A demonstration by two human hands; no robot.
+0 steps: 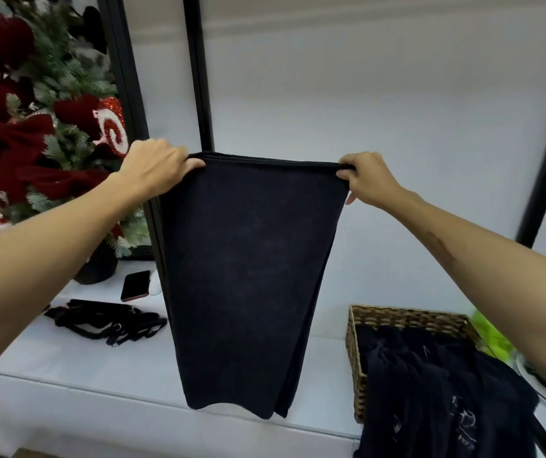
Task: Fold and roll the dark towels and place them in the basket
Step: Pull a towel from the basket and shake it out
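A dark navy towel (248,276) hangs folded in the air in front of me, its lower edge just above the white table (83,375). My left hand (156,165) pinches the towel's top left corner. My right hand (365,178) pinches the top right corner, and the top edge is stretched taut between them. A woven wicker basket (407,317) stands on the table at the lower right. More dark towels (430,391) lie crumpled in it and spill over its front edge.
A decorated Christmas tree (43,104) in a dark pot stands at the back left. A phone (135,285) and a tangle of black straps (106,320) lie on the table's left. Black frame posts (198,74) rise behind the towel. Something bright green (493,338) sits right of the basket.
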